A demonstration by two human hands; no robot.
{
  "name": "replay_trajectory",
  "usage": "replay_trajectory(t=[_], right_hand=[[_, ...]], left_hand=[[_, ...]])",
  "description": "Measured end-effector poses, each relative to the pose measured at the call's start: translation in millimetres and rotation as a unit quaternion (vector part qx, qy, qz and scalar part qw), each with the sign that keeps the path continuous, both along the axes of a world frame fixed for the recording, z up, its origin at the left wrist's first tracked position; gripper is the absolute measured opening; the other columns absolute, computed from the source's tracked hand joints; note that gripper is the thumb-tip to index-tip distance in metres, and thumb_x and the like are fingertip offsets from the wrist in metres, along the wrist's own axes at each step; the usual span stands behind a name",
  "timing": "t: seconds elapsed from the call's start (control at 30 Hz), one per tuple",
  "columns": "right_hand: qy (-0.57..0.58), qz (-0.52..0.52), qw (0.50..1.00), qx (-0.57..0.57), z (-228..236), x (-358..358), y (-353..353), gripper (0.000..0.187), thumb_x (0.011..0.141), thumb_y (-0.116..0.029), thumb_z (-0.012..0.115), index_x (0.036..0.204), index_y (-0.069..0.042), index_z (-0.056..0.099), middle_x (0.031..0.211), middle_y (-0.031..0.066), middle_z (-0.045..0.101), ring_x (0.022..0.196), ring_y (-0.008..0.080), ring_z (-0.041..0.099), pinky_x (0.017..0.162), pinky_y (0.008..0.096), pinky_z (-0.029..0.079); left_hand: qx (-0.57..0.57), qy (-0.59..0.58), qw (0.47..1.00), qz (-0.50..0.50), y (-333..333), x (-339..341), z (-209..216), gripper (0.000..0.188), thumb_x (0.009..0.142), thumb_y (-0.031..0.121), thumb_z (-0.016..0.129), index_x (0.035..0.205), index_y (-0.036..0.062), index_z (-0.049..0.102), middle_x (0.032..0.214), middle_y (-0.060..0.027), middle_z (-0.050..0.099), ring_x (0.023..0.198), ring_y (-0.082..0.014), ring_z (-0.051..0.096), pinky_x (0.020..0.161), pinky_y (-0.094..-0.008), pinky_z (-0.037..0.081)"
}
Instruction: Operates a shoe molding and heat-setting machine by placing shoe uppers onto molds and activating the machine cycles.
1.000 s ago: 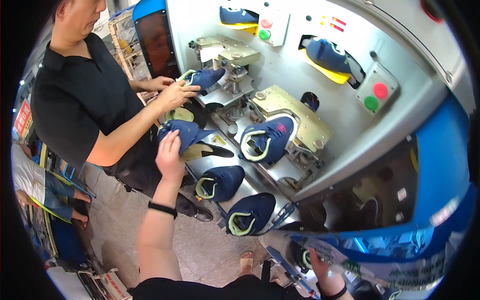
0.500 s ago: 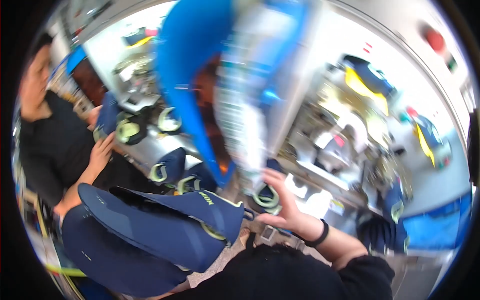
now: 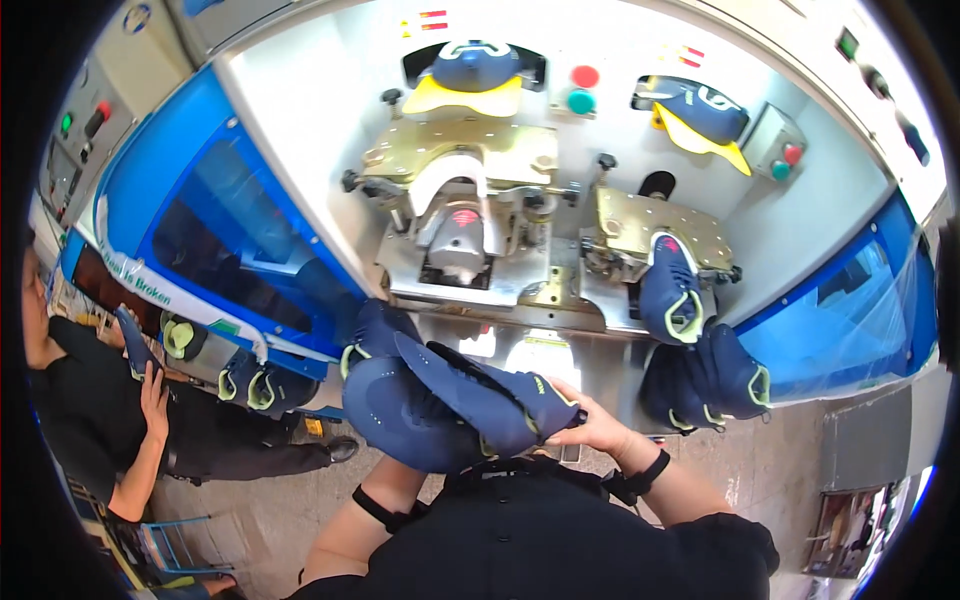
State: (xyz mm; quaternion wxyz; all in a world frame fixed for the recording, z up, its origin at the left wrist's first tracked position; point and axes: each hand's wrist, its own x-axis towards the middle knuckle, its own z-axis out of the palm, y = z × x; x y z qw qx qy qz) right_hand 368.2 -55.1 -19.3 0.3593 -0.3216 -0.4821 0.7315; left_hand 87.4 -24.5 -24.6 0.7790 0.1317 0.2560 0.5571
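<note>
Several navy shoe uppers with pale green lining are bunched in front of my body. The top navy shoe upper (image 3: 470,390) lies with its heel to the right, where my right hand (image 3: 598,420) has fingers and thumb closed on the heel end. My left forearm (image 3: 385,490) reaches under the bunch, whose uppers hide the left hand and its fingers. Ahead are two machine stations. The left one has a metal shoe form (image 3: 462,235) with no upper on it; at the right one, a navy upper (image 3: 670,297) sits with its heel toward me.
More navy uppers (image 3: 735,370) hang at the ledge on the right. Blue doors with windows flank the machine, one door (image 3: 230,210) at left. Red and green buttons (image 3: 583,90) sit on the back wall. A co-worker (image 3: 85,400) at far left holds a navy upper.
My right hand was open and apart from the uppers; now it grips a heel. The view has swung to face the machine, and the bunch has shifted toward the middle.
</note>
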Motion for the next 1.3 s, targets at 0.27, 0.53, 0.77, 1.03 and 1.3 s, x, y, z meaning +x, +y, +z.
replay_trajectory(t=[0.27, 0.53, 0.77, 1.03, 1.3], right_hand=[[-0.331, -0.153, 0.913, 0.182, -69, 61, -16, 0.08, 0.07, -0.021, 0.089, 0.138, -0.007, 0.051, 0.134, 0.012, 0.055, 0.122, 0.0224, 0.054, 0.1, 0.0333, 0.045], [-0.328, -0.274, 0.893, 0.141, -119, 101, -13, 0.088, 0.069, -0.025, 0.09, 0.142, -0.005, 0.045, 0.131, 0.0127, 0.057, 0.113, 0.0192, 0.059, 0.091, 0.033, 0.052], [-0.473, -0.273, 0.816, 0.193, -82, 101, -19, 0.095, 0.071, -0.026, 0.085, 0.147, 0.0, 0.033, 0.14, 0.0223, 0.047, 0.129, 0.0373, 0.049, 0.109, 0.0415, 0.04], [-0.735, -0.127, 0.596, 0.298, 32, 13, 7, 0.08, 0.064, -0.028, 0.086, 0.132, -0.002, 0.052, 0.141, 0.0195, 0.047, 0.122, 0.0358, 0.051, 0.1, 0.0444, 0.045], [-0.415, -0.345, 0.484, 0.689, 215, -69, 238, 0.036, 0.089, -0.015, 0.064, 0.124, -0.009, 0.056, 0.111, 0.015, 0.065, 0.096, 0.035, 0.064, 0.081, 0.0411, 0.053]], left_hand=[[-0.038, -0.04, 0.995, -0.089, 37, 114, -68, 0.048, 0.101, 0.037, 0.043, 0.129, -0.0002, 0.055, 0.124, -0.0188, 0.061, 0.113, -0.0294, 0.061, 0.102, -0.0442, 0.048], [-0.268, 0.207, 0.928, -0.155, 29, 89, -97, 0.109, 0.081, 0.09, 0.024, 0.148, 0.0052, 0.034, 0.144, -0.0193, 0.047, 0.138, -0.0448, 0.035, 0.112, -0.0701, -0.002], [-0.214, 0.232, 0.936, -0.159, 36, 54, -107, 0.076, 0.09, 0.066, 0.05, 0.143, 0.0114, 0.042, 0.137, -0.0159, 0.055, 0.129, -0.041, 0.048, 0.105, -0.0711, 0.026], [-0.132, 0.158, 0.959, -0.197, 54, 11, -120, 0.039, 0.094, 0.013, 0.065, 0.129, 0.0014, 0.053, 0.121, -0.0135, 0.065, 0.108, -0.0276, 0.066, 0.095, -0.047, 0.054], [-0.117, 0.116, 0.954, -0.251, 83, -13, -101, 0.037, 0.092, 0.006, 0.06, 0.127, -0.0034, 0.053, 0.121, -0.0155, 0.063, 0.11, -0.0282, 0.064, 0.098, -0.0452, 0.051]])
